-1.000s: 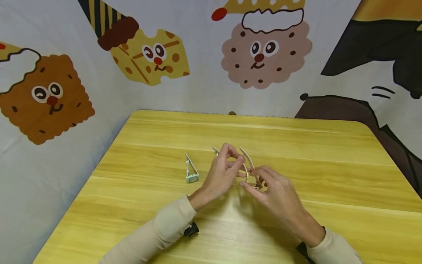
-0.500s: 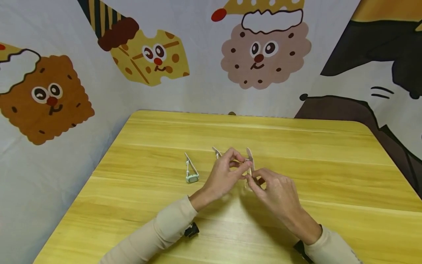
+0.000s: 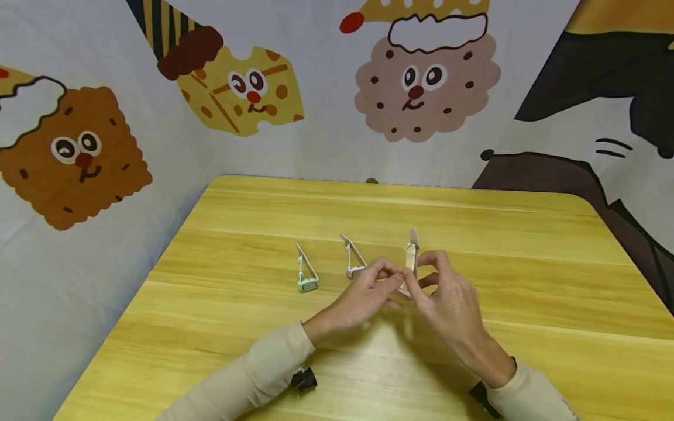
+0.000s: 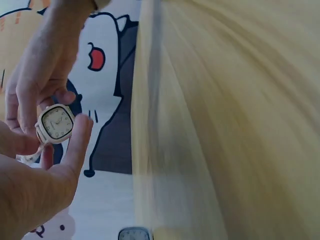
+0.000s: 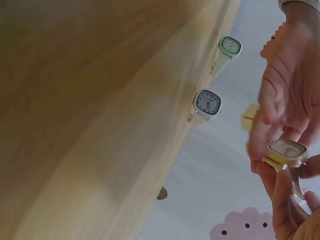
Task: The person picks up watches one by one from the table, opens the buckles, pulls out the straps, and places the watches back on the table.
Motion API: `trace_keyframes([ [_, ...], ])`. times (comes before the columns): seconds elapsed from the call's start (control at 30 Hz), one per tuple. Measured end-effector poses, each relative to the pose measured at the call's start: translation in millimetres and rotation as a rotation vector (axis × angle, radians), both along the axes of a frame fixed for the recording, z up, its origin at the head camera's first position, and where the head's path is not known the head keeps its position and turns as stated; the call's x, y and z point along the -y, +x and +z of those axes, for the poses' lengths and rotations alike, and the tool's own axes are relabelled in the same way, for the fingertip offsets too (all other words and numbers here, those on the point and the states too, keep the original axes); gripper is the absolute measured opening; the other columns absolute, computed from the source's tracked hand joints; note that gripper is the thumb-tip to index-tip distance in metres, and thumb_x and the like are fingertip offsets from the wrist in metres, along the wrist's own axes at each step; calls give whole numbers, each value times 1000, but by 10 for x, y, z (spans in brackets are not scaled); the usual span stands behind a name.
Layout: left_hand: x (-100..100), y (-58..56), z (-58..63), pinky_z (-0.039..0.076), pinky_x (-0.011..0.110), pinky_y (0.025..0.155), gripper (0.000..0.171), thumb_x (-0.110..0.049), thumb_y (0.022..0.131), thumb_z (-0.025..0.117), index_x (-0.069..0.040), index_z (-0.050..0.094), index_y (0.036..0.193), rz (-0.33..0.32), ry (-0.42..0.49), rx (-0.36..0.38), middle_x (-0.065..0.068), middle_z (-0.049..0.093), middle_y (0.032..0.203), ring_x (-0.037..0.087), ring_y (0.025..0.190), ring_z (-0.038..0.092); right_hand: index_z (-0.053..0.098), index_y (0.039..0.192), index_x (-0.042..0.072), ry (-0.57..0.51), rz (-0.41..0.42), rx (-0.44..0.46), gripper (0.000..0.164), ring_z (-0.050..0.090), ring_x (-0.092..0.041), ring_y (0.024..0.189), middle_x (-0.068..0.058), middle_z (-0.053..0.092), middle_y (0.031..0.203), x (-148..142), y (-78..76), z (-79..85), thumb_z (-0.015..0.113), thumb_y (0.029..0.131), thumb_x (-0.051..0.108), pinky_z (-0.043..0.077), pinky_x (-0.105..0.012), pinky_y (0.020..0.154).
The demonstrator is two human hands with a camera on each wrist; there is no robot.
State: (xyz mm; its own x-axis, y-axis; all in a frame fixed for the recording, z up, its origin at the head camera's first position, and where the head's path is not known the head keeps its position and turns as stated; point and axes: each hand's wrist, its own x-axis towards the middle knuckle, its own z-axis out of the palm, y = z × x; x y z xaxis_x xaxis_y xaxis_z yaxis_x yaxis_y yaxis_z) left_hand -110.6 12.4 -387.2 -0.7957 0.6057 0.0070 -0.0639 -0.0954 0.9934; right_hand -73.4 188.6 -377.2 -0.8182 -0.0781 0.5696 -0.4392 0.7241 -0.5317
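Note:
A cream wristwatch is held between the two hands above the table, its strap pointing up with the two halves close together. My right hand grips it from the right, thumb on the strap. From the left, my left hand pinches the lower part near the case. In the left wrist view the dial of the wristwatch faces the camera, with left-hand fingers at its edge. The right wrist view shows the wristwatch between both hands' fingers. Whether its buckle is fastened is too small to tell.
Left of the hands, a pale green watch and a white watch stand on the wooden table, straps upward. A cloth with cartoon figures hangs behind the table.
The cream watch's strap halves, spread apart a second ago, now stand together. The left hand has moved down from the strap toward the case, uncovering the white watch. The right fingers have shifted up the strap.

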Motion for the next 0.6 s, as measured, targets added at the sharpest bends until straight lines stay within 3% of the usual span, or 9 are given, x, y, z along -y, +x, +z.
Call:
trace_keyframes([
  [0.1, -25, -9, 17, 60, 45, 84, 19, -9, 109, 48, 8, 50, 116, -43, 51, 42, 15, 58, 117, 42, 103, 67, 61, 109, 1, -4, 18, -42, 26, 68, -17, 61, -10, 70, 90, -8, 1, 6, 77, 88, -1, 50, -17, 44],
  [0.2, -27, -23, 27, 60, 43, 82, 18, -9, 109, 49, 8, 52, 114, -40, 74, 60, 15, 59, 119, 44, 103, 67, 67, 104, 3, -8, 41, -70, 20, 69, -19, 67, -13, 63, 109, -16, 6, 8, 76, 88, -5, 52, -16, 48],
  [0.3, -24, -42, 20, 60, 44, 83, 19, -9, 109, 48, 9, 52, 114, -42, 99, 68, 18, 60, 119, 47, 103, 67, 71, 101, 6, -13, 73, -58, 16, 70, -19, 73, -13, 59, 119, -30, 13, 15, 76, 89, -4, 54, -16, 52],
  [0.4, -19, -58, 3, 60, 44, 82, 20, -9, 109, 48, 11, 53, 112, -33, 98, 67, 20, 62, 117, 47, 101, 67, 72, 108, 5, 10, 114, -23, 16, 67, -15, 74, -12, 58, 124, -58, 11, 26, 70, 94, -3, 55, -19, 55],
  [0.5, -7, -64, 2, 61, 44, 80, 19, -7, 108, 49, 12, 54, 109, 4, 85, 59, 19, 63, 112, 42, 95, 70, 71, 119, 5, 32, 177, 33, 26, 63, -11, 74, -9, 54, 133, -98, 11, 40, 60, 98, -5, 53, -19, 54],
  [0.6, 2, -65, 3, 61, 42, 78, 19, -7, 106, 50, 12, 55, 106, 48, 72, 43, 17, 63, 105, 30, 85, 71, 68, 126, 5, 45, 247, 62, 38, 62, -13, 79, -10, 50, 142, -134, 0, 53, 58, 94, -11, 47, -17, 48],
])
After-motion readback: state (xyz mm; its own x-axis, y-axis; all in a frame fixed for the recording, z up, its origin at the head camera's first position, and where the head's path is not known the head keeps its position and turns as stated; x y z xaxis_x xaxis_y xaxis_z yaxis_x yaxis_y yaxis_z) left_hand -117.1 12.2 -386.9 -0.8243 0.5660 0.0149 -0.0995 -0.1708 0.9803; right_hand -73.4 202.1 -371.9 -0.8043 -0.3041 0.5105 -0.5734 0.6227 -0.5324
